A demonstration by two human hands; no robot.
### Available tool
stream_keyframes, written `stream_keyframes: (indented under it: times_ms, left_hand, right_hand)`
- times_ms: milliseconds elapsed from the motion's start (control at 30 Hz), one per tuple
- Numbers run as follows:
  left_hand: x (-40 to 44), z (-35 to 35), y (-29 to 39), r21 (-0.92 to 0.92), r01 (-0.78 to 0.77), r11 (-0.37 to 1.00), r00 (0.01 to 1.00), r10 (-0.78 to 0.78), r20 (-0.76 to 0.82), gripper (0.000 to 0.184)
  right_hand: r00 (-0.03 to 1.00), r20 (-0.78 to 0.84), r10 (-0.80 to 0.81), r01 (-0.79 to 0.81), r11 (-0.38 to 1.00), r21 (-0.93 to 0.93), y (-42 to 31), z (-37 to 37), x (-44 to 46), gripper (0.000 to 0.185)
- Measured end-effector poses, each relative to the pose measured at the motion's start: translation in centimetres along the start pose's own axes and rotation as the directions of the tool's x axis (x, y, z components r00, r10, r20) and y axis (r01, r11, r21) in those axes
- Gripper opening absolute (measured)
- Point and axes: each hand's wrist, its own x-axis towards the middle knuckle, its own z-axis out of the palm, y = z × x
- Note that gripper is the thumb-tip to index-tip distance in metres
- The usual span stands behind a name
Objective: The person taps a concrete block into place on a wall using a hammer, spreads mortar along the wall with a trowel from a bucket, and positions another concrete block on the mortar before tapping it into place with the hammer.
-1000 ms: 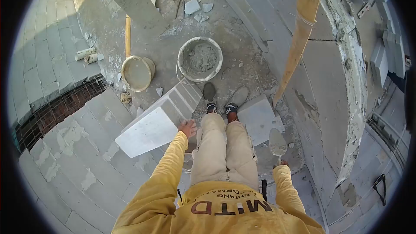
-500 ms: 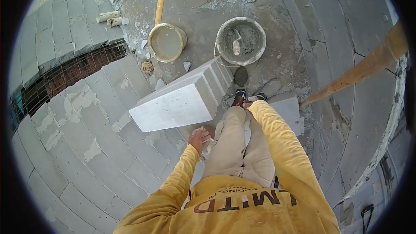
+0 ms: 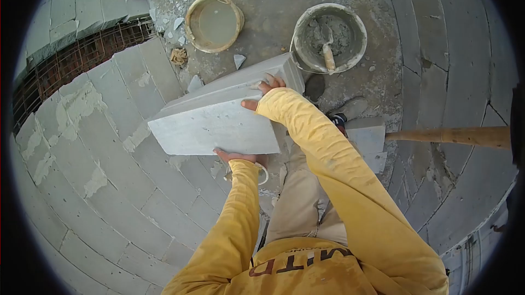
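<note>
A pale aerated concrete block [image 3: 213, 128] lies across the front of a row of similar blocks [image 3: 281, 68]. My right hand [image 3: 264, 91] grips its upper edge, fingers over the top and thumb on the near face. Along the lower edge, my left hand [image 3: 240, 156] holds the block from below, with most of its fingers hidden. A pale ring-like strip [image 3: 263, 174] shows beside my left wrist.
Beyond the blocks stand a bucket of grey mortar [image 3: 350, 35] with a trowel [image 3: 328, 54] in it and a bucket of cloudy water [image 3: 216, 24]. Block walls [image 3: 104, 147] curve on both sides. A wooden pole [image 3: 448, 136] juts in at right.
Both hands have come onto the front block, the right from near my feet and the left from just below it. The block now looks slightly shifted and tilted. My view has moved.
</note>
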Motion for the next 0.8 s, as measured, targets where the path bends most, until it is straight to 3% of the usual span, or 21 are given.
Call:
stream_keyframes:
  times_ms: [100, 200, 300, 367, 433, 500, 567, 633, 700, 767, 800]
  left_hand:
    - [-2.1, 1.2, -0.5, 0.03, 0.034, 0.999, 0.997, -0.032, -0.071, 0.086]
    - [-2.6, -1.5, -1.3, -0.068, 0.13, 0.989, 0.991, -0.133, -0.034, 0.087]
    - [-5.3, -3.0, -3.3, -0.07, 0.194, 0.979, 0.98, -0.197, -0.04, 0.09]
    - [-6.9, -4.4, -5.4, -0.059, 0.214, 0.975, 0.975, -0.217, -0.049, 0.092]
    - [-9.2, -4.3, -7.0, -0.022, 0.236, 0.971, 0.966, -0.237, -0.104, 0.092]
    - [-13.9, -2.3, -7.6, 0.021, 0.261, 0.965, 0.944, -0.251, -0.216, 0.09]
    - [-17.2, -3.1, -7.6, 0.038, 0.344, 0.938, 0.937, -0.34, -0.083, 0.092]
    - [-20.4, -3.9, -6.7, 0.095, 0.449, 0.888, 0.892, -0.452, 0.005, 0.094]
    - [-23.5, -4.2, -5.5, 0.176, 0.568, 0.804, 0.812, -0.582, 0.035, 0.096]
    - [-25.5, -2.1, -4.7, 0.261, 0.646, 0.717, 0.76, -0.636, -0.135, 0.1]
    - [-26.2, -0.6, -4.2, 0.286, 0.677, 0.678, 0.735, -0.642, -0.218, 0.102]
  right_hand:
    - [0.999, -0.049, 0.016, -0.012, 0.997, 0.073, 0.8, 1.9, -0.3, 0.084]
    - [0.994, -0.058, 0.091, -0.085, 0.991, 0.099, 2.5, 3.4, -3.2, 0.084]
    - [0.936, -0.34, -0.091, 0.232, 0.887, 0.398, 10.9, 11.0, -3.8, 0.08]
    - [0.936, -0.35, -0.05, 0.176, 0.924, 0.34, 13.9, 10.6, -6.6, 0.077]
    - [0.836, -0.471, -0.283, 0.451, 0.842, 0.295, 18.9, 10.3, -7.6, 0.082]
    - [0.845, -0.481, -0.234, 0.454, 0.789, 0.414, 20.0, 7.7, -11.1, 0.092]
    - [0.915, -0.381, -0.135, 0.371, 0.655, 0.658, 21.6, 6.7, -14.0, 0.098]
    - [0.965, -0.251, -0.077, 0.235, 0.678, 0.697, 20.1, 2.8, -18.8, 0.1]
    - [0.987, -0.115, 0.11, 0.021, 0.627, 0.779, 16.6, -1.2, -24.2, 0.099]
    - [0.979, -0.009, 0.202, -0.109, 0.565, 0.818, 19.7, -0.4, -25.9, 0.09]
    - [0.961, 0.054, 0.27, -0.171, 0.434, 0.884, 18.8, -1.2, -26.4, 0.088]
